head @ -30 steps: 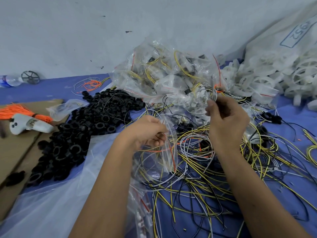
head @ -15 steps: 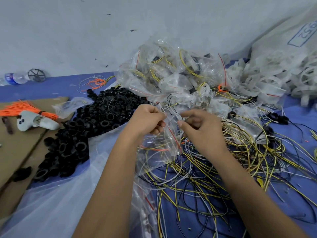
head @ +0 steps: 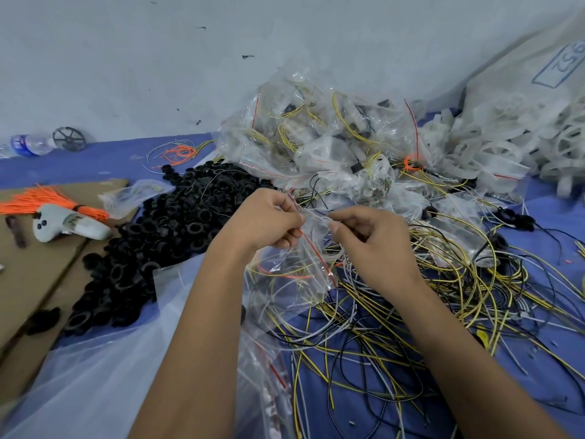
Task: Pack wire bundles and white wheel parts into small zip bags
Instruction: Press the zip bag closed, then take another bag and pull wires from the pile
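A: Which step is this?

B: Opening a bag, I'd say. The left hand (head: 269, 221) pinches one lip of a small zip bag (head: 308, 258) at its red-striped mouth, and the right hand (head: 368, 239) pinches the mouth from the other side, fingers curled. The bag hangs between them, just above the loose wires (head: 411, 305).

A: Anything in it?

B: Thin wire shows through the plastic, but whether it lies inside or behind I cannot tell.

A: And next?

B: Probably parting the lips wide enough, then feeding in a wire bundle without snagging the strip. A white wheel would have to come from the wheels (head: 493, 147) heaped far right, well apart from the hands.

A: The surface?

B: A blue cloth (head: 544, 217) on the floor, against a pale wall (head: 126, 58). Packed bags (head: 316, 137) pile up behind the hands, black rings (head: 152, 236) to the left, cardboard (head: 47, 274) beyond with orange ties (head: 41, 199) on it. A big clear sheet (head: 95, 375) lies under the left forearm.
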Tool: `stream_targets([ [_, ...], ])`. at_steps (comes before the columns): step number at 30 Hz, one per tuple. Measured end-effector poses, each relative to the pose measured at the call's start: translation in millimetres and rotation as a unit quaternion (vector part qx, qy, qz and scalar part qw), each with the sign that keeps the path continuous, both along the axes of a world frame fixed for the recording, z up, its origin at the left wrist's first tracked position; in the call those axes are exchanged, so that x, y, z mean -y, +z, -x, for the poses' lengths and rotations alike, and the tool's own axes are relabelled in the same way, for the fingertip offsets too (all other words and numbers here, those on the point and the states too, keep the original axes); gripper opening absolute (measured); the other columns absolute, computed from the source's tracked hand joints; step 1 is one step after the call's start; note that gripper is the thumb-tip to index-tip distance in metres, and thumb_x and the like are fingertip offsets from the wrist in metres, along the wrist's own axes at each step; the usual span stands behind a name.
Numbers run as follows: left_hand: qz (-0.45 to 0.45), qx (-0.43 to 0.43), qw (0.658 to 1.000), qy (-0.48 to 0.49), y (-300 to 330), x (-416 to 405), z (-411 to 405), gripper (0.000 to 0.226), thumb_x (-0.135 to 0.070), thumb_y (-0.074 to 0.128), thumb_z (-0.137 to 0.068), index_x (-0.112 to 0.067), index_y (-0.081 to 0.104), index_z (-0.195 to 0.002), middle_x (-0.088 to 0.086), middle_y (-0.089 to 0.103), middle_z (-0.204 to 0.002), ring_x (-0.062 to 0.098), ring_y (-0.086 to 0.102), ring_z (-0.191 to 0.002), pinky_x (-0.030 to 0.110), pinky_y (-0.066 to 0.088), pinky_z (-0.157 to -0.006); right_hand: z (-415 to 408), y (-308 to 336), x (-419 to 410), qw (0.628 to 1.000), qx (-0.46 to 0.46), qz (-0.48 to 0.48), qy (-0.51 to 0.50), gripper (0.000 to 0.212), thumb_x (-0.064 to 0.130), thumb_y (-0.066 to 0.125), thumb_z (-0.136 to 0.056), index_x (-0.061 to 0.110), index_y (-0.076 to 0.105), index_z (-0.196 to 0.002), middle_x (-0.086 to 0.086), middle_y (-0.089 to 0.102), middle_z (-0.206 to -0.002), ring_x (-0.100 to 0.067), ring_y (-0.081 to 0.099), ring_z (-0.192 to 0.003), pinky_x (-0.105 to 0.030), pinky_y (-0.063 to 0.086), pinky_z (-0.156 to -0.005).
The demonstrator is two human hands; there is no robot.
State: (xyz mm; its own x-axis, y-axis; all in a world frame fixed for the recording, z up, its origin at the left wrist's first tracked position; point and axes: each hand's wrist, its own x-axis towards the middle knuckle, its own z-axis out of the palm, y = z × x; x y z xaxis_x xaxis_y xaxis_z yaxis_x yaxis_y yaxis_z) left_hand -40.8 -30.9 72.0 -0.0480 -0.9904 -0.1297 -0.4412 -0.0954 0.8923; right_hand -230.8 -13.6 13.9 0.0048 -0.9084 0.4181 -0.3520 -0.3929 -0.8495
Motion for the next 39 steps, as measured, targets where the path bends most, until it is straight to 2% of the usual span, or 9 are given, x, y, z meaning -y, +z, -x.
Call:
stream_targets([
  [5,-0.014,0.036,0.999,-0.002,-0.5,-1.8,3.5,0.011,0.001,0.061,-0.096,-0.003,0.062,-0.085,0.01,0.067,-0.062,0.012,0.061,-0.045,0.02,0.048,-0.044,-1.6,2.3,-0.4,0.989,0.13,0.037,-0.056,0.009,0.017,0.069,-0.095,0.017,0.075,-0.103,0.0,0.073,-0.077,-0.014,0.067,-0.064,-0.026,0.051,-0.059],
  [9,-0.029,0.029,0.999,-0.007,1.7,-2.7,2.6,0.014,0.003,0.057,-0.096,-0.004,0.061,-0.085,0.009,0.066,-0.062,0.013,0.063,-0.048,0.021,0.049,-0.046,-4.7,2.1,-1.1,0.987,0.162,-0.016,-0.006,0.009,0.014,0.069,-0.095,0.018,0.074,-0.102,-0.006,0.072,-0.075,-0.014,0.061,-0.05,-0.025,0.048,-0.048],
  [12,-0.032,0.015,0.999,0.004,4.7,-2.5,0.3,0.018,0.004,0.055,-0.097,-0.005,0.061,-0.082,0.007,0.066,-0.057,0.013,0.064,-0.048,0.021,0.049,-0.046,-8.4,-3.7,0.5,0.994,0.093,-0.05,-0.023,0.007,0.014,0.071,-0.093,0.016,0.074,-0.099,-0.001,0.073,-0.071,-0.014,0.064,-0.05,-0.03,0.051,-0.049],
  [16,-0.019,0.023,0.999,0.016,7.4,-3.1,-1.0,0.019,0.003,0.054,-0.097,-0.006,0.058,-0.081,0.009,0.065,-0.06,0.014,0.061,-0.048,0.022,0.049,-0.046,-7.8,-5.3,0.6,0.997,-0.047,-0.037,-0.043,0.007,0.015,0.073,-0.091,0.014,0.078,-0.096,0.003,0.073,-0.075,-0.013,0.07,-0.071,-0.038,0.06,-0.071],
  [19,-0.014,0.03,0.999,0.014,7.6,-3.8,0.5,0.017,0.003,0.054,-0.095,-0.006,0.058,-0.082,0.012,0.064,-0.064,0.014,0.059,-0.048,0.022,0.048,-0.046,-7.5,-1.8,-1.9,0.997,-0.061,-0.04,0.013,0.009,0.011,0.073,-0.09,0.013,0.08,-0.097,0.001,0.075,-0.079,-0.016,0.072,-0.076,-0.039,0.06,-0.076],
  [23,-0.02,0.036,0.998,-0.044,11.2,-6.8,3.6,0.012,0.001,0.057,-0.095,-0.004,0.062,-0.086,0.008,0.066,-0.062,0.012,0.06,-0.048,0.022,0.049,-0.047,-11.7,-0.4,-4.9,0.991,-0.034,-0.071,0.108,0.013,0.005,0.071,-0.091,0.011,0.079,-0.099,0.001,0.078,-0.084,-0.007,0.07,-0.069,-0.022,0.054,-0.064],
  [30,-0.028,0.001,0.984,-0.174,21.8,-15.4,11.2,0.013,-0.001,0.062,-0.097,-0.007,0.063,-0.086,0.005,0.065,-0.063,0.013,0.06,-0.053,0.022,0.05,-0.05,-8.9,-4.5,-1.7,0.993,-0.115,-0.02,0.029,0.011,0.011,0.07,-0.09,0.02,0.076,-0.086,0.009,0.072,-0.067,-0.003,0.064,-0.058,-0.017,0.046,-0.057],
  [35,-0.018,0.003,0.986,-0.168,22.5,-16.9,19.9,0.011,0.0,0.062,-0.097,-0.004,0.062,-0.087,0.007,0.066,-0.064,0.013,0.061,-0.052,0.02,0.048,-0.048,-9.3,2.6,-6.5,0.974,0.046,-0.144,0.168,0.027,-0.006,0.06,-0.092,0.012,0.072,-0.077,0.0,0.069,-0.066,-0.008,0.053,-0.048,-0.022,0.04,-0.042],
  [39,-0.041,-0.043,0.98,-0.192,25.7,-19.4,27.0,0.013,0.002,0.062,-0.097,-0.004,0.062,-0.086,0.01,0.064,-0.065,0.013,0.06,-0.05,0.019,0.048,-0.045,-12.4,8.8,-14.1,0.949,0.038,-0.149,0.277,0.027,-0.014,0.07,-0.083,0.012,0.072,-0.083,0.006,0.073,-0.075,-0.003,0.065,-0.072,-0.023,0.054,-0.068],
])
